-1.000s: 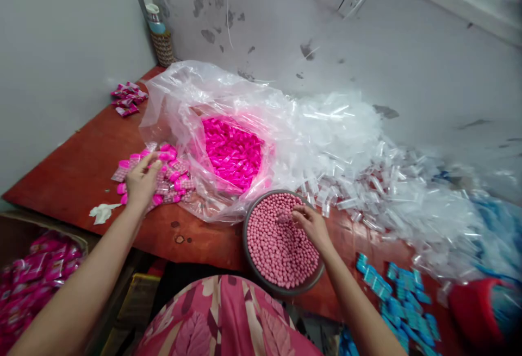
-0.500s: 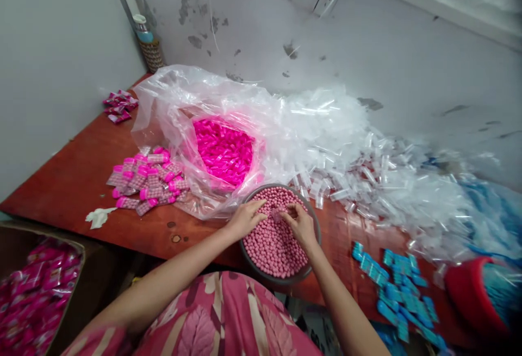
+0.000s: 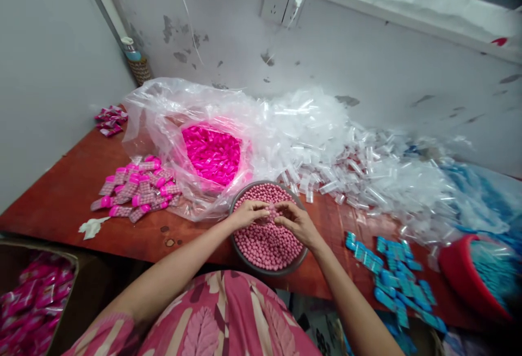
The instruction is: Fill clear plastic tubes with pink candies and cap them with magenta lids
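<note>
A grey bowl full of small pink beads stands at the table's front edge. Above the beads, my left hand and my right hand meet with curled fingertips. Between them is a small clear, pinkish piece, perhaps a container, too small to make out well. Behind the bowl, an opened plastic bag holds bright pink caps. Clear empty containers lie heaped behind and to the right. Bead-filled containers with pink caps are piled at the left.
Blue filled containers and a red tub lie to the right on the red table. A box of pink packets stands at lower left. A white scrap lies near the front edge.
My hands have come together over the beads, and the fingertips now meet around the small piece. The whole view has shifted slightly.
</note>
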The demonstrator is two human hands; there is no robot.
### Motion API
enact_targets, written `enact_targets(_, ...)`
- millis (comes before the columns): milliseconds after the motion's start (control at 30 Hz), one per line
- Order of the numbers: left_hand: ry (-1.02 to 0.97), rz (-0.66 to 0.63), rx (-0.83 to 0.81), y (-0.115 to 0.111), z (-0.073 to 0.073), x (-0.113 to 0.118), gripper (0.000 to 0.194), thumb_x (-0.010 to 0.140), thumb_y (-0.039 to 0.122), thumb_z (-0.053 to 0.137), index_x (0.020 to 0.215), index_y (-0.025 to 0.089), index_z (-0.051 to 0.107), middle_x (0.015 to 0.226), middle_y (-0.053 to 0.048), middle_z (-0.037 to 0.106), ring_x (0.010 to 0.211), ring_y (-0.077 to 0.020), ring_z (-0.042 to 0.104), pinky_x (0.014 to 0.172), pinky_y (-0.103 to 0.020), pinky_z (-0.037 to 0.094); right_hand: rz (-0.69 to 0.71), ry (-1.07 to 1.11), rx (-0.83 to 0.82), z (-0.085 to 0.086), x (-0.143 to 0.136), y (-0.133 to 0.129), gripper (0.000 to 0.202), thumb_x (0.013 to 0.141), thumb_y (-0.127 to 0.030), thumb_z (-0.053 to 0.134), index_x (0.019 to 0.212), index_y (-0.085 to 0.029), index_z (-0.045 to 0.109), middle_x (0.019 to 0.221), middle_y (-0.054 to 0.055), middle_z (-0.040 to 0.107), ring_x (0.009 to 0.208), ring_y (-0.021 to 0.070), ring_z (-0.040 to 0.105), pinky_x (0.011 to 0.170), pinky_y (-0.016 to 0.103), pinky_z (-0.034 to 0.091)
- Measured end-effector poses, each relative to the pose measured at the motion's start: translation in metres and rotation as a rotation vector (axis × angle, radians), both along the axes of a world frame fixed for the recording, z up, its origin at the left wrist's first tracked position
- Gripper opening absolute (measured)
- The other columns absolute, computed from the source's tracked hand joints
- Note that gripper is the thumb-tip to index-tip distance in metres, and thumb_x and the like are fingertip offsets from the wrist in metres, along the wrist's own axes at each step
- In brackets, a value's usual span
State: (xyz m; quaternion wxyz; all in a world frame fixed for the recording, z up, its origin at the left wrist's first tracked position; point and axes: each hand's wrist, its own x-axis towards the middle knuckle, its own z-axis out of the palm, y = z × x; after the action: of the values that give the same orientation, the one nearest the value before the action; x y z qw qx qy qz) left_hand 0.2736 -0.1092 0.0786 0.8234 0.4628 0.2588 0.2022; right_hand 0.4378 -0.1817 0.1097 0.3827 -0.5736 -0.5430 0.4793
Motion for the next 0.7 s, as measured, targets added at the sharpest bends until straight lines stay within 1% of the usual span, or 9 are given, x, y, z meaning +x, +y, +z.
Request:
enact_targets(67, -0.009, -0.011, 0.019, 0.002, 0.004, -0.002, 0.034, 0.063, 0.035, 0.064, 0.085, 0.009, 0.064, 0.062, -0.002, 0.060, 0.054, -0.0092, 0.052, 0.054, -0.020, 0.041, 0.039, 0.030, -0.017, 0.003, -0.001, 0.003, 0.026, 0.071, -0.030, 0.058, 0.094, -0.022, 0.052, 0.084, 0.000, 0.056, 0.070, 0.0110, 0.054, 0.065, 0.025, 0.048)
enact_targets(133, -0.010, -0.010, 0.063, 0.003, 0.004, -0.003, 0.033, 0.063, 0.034, 0.064, 0.085, 0.009, 0.064, 0.062, -0.001, 0.059, 0.054, -0.0090, 0.051, 0.054, -0.020, 0.040, 0.062, 0.050, -0.042, 0.003, -0.002, 0.005, 0.023, 0.071, -0.031, 0.058, 0.091, -0.020, 0.052, 0.079, -0.001, 0.055, 0.066, 0.0104, 0.054, 0.062, 0.025, 0.048)
enact_targets(267, 0.031, 0.037, 0.107, 0.006, 0.000, -0.005, 0.036, 0.064, 0.035, 0.063, 0.091, 0.011, 0.063, 0.077, -0.004, 0.063, 0.066, -0.0131, 0.055, 0.062, -0.024, 0.042, 0.017, 0.112, -0.099, 0.001, -0.002, 0.007, 0.020, 0.070, -0.031, 0.059, 0.083, -0.018, 0.050, 0.067, -0.003, 0.052, 0.057, 0.0092, 0.054, 0.057, 0.025, 0.048)
enact_targets(400, 0.078, 0.064, 0.157, 0.006, -0.005, -0.005, 0.037, 0.065, 0.035, 0.062, 0.092, 0.011, 0.063, 0.077, -0.005, 0.063, 0.066, -0.0131, 0.054, 0.062, -0.023, 0.042, -0.006, 0.141, -0.141, -0.004, 0.002, 0.005, 0.018, 0.070, -0.031, 0.059, 0.077, -0.017, 0.050, 0.061, -0.003, 0.052, 0.054, 0.0097, 0.055, 0.054, 0.025, 0.048)
enact_targets(467, 0.074, 0.072, 0.150, 0.006, -0.007, -0.006, 0.036, 0.065, 0.036, 0.062, 0.090, 0.011, 0.064, 0.075, -0.005, 0.062, 0.064, -0.0119, 0.053, 0.060, -0.022, 0.041, -0.024, 0.118, -0.139, -0.004, 0.004, 0.004, 0.018, 0.071, -0.031, 0.058, 0.080, -0.017, 0.051, 0.062, -0.003, 0.053, 0.054, 0.0098, 0.055, 0.053, 0.024, 0.048)
enact_targets(533, 0.052, 0.060, 0.119, 0.006, -0.006, -0.006, 0.035, 0.064, 0.036, 0.062, 0.088, 0.010, 0.064, 0.072, -0.004, 0.060, 0.060, -0.0106, 0.051, 0.057, -0.021, 0.040, -0.045, 0.102, -0.124, -0.002, 0.005, 0.006, 0.024, 0.071, -0.030, 0.058, 0.090, -0.019, 0.050, 0.068, -0.002, 0.054, 0.056, 0.0098, 0.055, 0.054, 0.024, 0.048)
enact_targets(600, 0.026, 0.062, 0.079, 0.007, -0.005, -0.006, 0.035, 0.063, 0.036, 0.063, 0.088, 0.010, 0.064, 0.071, -0.003, 0.059, 0.059, -0.0099, 0.051, 0.058, -0.022, 0.040, -0.033, 0.075, -0.111, 0.002, 0.003, 0.009, 0.029, 0.071, -0.030, 0.058, 0.097, -0.020, 0.048, 0.071, -0.002, 0.054, 0.057, 0.0097, 0.054, 0.055, 0.024, 0.048)
enact_targets(700, -0.004, 0.091, 0.030, 0.009, -0.002, -0.006, 0.036, 0.063, 0.036, 0.062, 0.089, 0.011, 0.063, 0.071, -0.003, 0.059, 0.058, -0.0096, 0.050, 0.058, -0.022, 0.040, 0.040, -0.008, -0.110, 0.007, -0.002, 0.014, 0.023, 0.072, -0.032, 0.056, 0.091, -0.019, 0.052, 0.068, -0.002, 0.053, 0.057, 0.0098, 0.053, 0.055, 0.024, 0.048)
